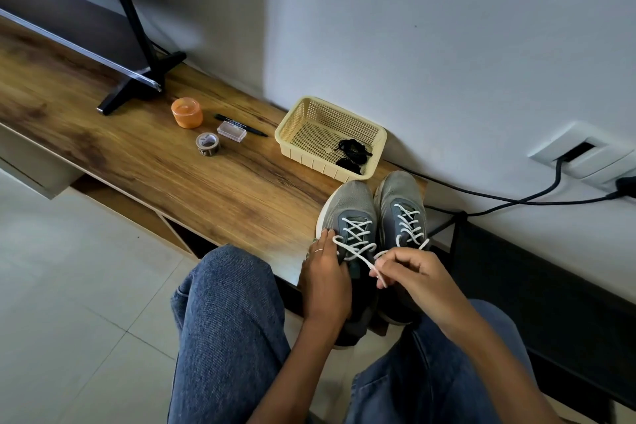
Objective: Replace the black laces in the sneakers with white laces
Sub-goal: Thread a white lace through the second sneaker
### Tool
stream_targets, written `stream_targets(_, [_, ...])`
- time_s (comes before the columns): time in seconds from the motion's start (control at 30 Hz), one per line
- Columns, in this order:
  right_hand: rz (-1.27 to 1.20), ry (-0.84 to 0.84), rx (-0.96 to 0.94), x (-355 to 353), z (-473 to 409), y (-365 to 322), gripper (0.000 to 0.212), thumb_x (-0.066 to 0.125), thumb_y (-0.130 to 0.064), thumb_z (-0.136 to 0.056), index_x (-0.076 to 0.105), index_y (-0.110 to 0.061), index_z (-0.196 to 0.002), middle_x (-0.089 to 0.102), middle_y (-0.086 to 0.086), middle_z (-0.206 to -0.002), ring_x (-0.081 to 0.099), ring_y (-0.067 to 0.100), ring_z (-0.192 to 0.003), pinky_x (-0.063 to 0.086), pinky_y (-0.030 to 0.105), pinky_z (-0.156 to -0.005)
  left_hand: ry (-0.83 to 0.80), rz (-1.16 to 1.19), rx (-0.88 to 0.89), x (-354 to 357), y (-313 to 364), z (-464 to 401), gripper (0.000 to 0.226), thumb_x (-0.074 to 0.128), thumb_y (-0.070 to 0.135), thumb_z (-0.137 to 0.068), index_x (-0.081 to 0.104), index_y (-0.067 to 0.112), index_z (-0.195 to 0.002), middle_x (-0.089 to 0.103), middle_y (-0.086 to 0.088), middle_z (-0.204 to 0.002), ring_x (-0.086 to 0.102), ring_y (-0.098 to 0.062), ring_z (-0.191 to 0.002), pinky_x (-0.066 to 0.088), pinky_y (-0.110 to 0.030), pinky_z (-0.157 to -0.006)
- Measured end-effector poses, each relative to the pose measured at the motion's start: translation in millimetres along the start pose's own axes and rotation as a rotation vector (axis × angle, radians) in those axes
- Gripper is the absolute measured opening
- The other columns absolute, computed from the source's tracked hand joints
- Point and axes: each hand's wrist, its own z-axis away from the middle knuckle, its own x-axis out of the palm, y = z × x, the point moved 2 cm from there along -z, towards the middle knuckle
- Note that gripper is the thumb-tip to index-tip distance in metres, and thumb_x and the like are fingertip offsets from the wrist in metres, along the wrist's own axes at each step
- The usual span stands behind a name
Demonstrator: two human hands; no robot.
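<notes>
Two grey sneakers stand side by side at the right end of the wooden bench, toes pointing away from me. The left sneaker (351, 206) and the right sneaker (401, 196) both carry white laces crossed through their eyelets. My left hand (323, 282) holds the left sneaker's side, fingers reaching to a lace loop. My right hand (413, 272) pinches a white lace end (358, 255) that runs from the left sneaker. Black laces (351, 151) lie bundled in the cream basket (299, 113).
On the wooden bench (172, 165) sit an orange jar (187, 112), a tape roll (208, 144), a small clear box (232, 131) and a black marker (241, 125). A TV stand foot (137, 86) is at the left. Black cables (499, 198) run to a wall socket at the right.
</notes>
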Motion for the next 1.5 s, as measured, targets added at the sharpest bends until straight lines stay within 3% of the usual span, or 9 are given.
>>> stream_targets(0.1, [0.069,0.188,0.018,2,-5,7,0.008,0.057,-0.01,-0.092,0.065,-0.012,-0.092,0.064,0.01,-0.059,0.063,0.011,-0.054,0.048,0.016,-0.059,0.014,0.0,-0.006,-1,1,0,0.047,0.052,0.002,-0.091,0.047,0.014,-0.137,0.058,-0.006,-0.13,0.054,-0.025,-0.118,0.045,-0.043,-0.097])
stream_targets(0.23, [0.277,0.261,0.03,9,-17,18,0.019,0.058,-0.018,-0.092,0.06,-0.026,-0.108,0.063,0.003,-0.053,0.056,0.007,-0.045,0.054,0.03,-0.061,-0.01,-0.003,0.008,-2,0,2,0.049,0.056,0.013,-0.09,0.045,0.017,-0.138,0.058,-0.006,-0.129,0.056,-0.024,-0.115,0.046,-0.042,-0.096])
stream_targets(0.4, [0.434,0.358,-0.082,13,-26,20,0.012,0.059,-0.024,-0.091,0.063,-0.024,-0.08,0.053,-0.009,-0.052,0.054,0.007,-0.055,0.046,0.033,-0.059,-0.008,-0.03,0.022,-4,3,4,0.063,0.064,0.01,-0.086,0.04,0.013,-0.144,0.053,-0.008,-0.137,0.05,-0.023,-0.124,0.043,-0.039,-0.102])
stream_targets(0.63, [0.488,0.533,-0.215,11,-18,13,0.014,0.055,-0.009,-0.091,0.055,-0.017,-0.081,0.052,-0.012,-0.081,0.051,0.008,-0.074,0.041,0.027,-0.062,-0.023,-0.087,0.045,-3,4,4,0.068,0.064,0.005,-0.084,0.037,0.009,-0.146,0.045,-0.009,-0.146,0.044,-0.024,-0.131,0.04,-0.039,-0.106])
stream_targets(0.73, [0.451,0.509,-0.321,15,-12,14,0.013,0.054,-0.005,-0.091,0.054,-0.014,-0.083,0.053,-0.008,-0.081,0.052,0.006,-0.071,0.04,0.018,-0.061,-0.034,-0.108,0.051,-4,5,4,0.071,0.065,0.003,-0.082,0.035,0.006,-0.146,0.042,-0.01,-0.148,0.042,-0.025,-0.134,0.038,-0.038,-0.108])
stream_targets(0.87, [0.376,0.476,-0.339,19,-7,18,0.015,0.048,-0.007,-0.096,0.051,-0.015,-0.083,0.052,-0.01,-0.065,0.054,0.008,-0.061,0.043,0.023,-0.056,-0.028,-0.122,0.054,-3,4,4,0.072,0.068,0.002,-0.081,0.037,0.006,-0.146,0.045,-0.012,-0.145,0.045,-0.028,-0.131,0.04,-0.039,-0.106])
stream_targets(1.13, [0.472,0.465,-0.412,23,-8,11,0.019,0.045,-0.004,-0.095,0.043,-0.018,-0.082,0.044,-0.012,-0.07,0.045,0.008,-0.06,0.039,0.027,-0.052,0.014,-0.133,0.088,-2,2,0,0.057,0.065,0.016,-0.087,0.043,0.012,-0.139,0.057,-0.006,-0.129,0.055,-0.024,-0.115,0.048,-0.041,-0.092])
stream_targets(1.27, [0.549,0.488,-0.405,21,-7,9,0.015,0.05,-0.006,-0.092,0.047,-0.017,-0.082,0.046,-0.011,-0.068,0.048,0.008,-0.059,0.042,0.029,-0.051,0.029,-0.131,0.09,-3,3,1,0.055,0.064,0.013,-0.088,0.044,0.009,-0.139,0.057,-0.009,-0.13,0.055,-0.026,-0.116,0.048,-0.041,-0.094])
stream_targets(1.5, [0.544,0.345,-0.286,0,-12,14,0.014,0.071,-0.011,-0.081,0.058,-0.017,-0.079,0.045,-0.014,-0.07,0.046,0.002,-0.068,0.031,0.013,-0.061,-0.05,-0.073,0.038,-8,7,3,0.062,0.06,0.011,-0.088,0.036,0.01,-0.146,0.047,-0.009,-0.142,0.045,-0.023,-0.13,0.038,-0.038,-0.106])
